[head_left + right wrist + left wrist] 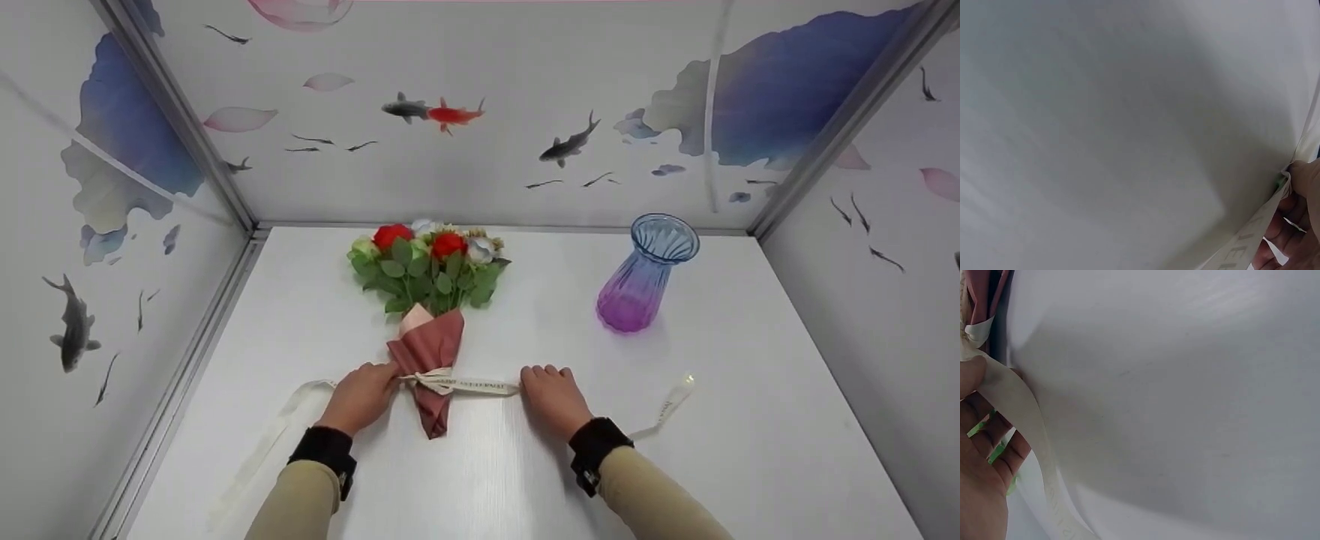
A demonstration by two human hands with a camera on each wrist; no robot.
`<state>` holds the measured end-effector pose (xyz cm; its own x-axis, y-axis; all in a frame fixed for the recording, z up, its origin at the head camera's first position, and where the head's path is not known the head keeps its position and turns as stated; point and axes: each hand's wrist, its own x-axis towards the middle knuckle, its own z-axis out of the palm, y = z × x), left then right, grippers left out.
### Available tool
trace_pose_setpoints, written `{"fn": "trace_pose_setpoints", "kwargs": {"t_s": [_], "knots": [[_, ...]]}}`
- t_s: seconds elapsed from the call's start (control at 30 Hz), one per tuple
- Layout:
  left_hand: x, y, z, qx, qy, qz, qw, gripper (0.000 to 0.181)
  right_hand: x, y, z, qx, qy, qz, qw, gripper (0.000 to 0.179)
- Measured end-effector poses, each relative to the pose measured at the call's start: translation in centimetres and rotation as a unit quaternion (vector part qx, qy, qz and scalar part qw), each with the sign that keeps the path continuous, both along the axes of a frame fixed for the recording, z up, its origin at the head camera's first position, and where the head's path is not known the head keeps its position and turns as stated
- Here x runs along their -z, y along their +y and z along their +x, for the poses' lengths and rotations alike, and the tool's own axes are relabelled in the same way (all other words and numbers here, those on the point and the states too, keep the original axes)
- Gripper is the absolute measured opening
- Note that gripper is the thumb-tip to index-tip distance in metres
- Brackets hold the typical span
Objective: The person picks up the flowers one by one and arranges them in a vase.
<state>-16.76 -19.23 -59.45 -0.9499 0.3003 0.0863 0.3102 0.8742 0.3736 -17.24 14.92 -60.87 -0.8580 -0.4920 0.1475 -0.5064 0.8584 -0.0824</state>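
Note:
A bouquet (431,274) of red, white and green flowers lies on the table, its lower part wrapped in dark pink paper (435,341). Around the wrap runs a cream printed ribbon (480,386), crossed or knotted at the front. Just left of the wrap, my left hand (362,397) pinches one side of the ribbon; in the left wrist view the band passes between thumb and fingers (1008,461). My right hand (553,397) pinches the other side, and that stretch looks taut. The right wrist view shows lettering on the ribbon (1244,239) trailing from the thumb.
A glass vase (637,281), blue above and purple below, is at the back right. The ribbon's loose ends trail over the white table (750,450) on both sides. Printed panels (465,172) enclose the back and sides.

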Motion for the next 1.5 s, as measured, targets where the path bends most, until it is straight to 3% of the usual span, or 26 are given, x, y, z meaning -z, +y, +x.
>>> {"fn": "trace_pose_setpoints", "kwargs": {"t_s": [0.3,0.63,1.03,1.3,1.5], "knots": [[0.1,-0.6,0.2,-0.025,-0.019,-0.025,0.9992,0.015,-0.1,0.3,-0.1,0.013,0.012,0.014,0.9997,0.006],[0.3,-1.7,0.4,-0.064,-0.038,-0.044,0.9962,0.012,0.1,1.1,-0.4,0.041,-0.028,-0.006,0.9988,0.008],[0.0,-2.2,0.7,-0.088,-0.042,-0.036,0.9946,0.011,0.4,1.3,-0.5,0.044,-0.018,-0.014,0.9988,0.009],[-0.1,-3.2,0.7,-0.11,-0.08,-0.035,0.9901,0.01,0.2,1.4,-0.3,0.053,-0.035,-0.019,0.9978,0.007],[0.0,-4.0,1.0,-0.118,-0.079,-0.031,0.9894,0.01,0.4,1.7,-0.4,0.061,-0.03,-0.012,0.9976,0.008]]}}
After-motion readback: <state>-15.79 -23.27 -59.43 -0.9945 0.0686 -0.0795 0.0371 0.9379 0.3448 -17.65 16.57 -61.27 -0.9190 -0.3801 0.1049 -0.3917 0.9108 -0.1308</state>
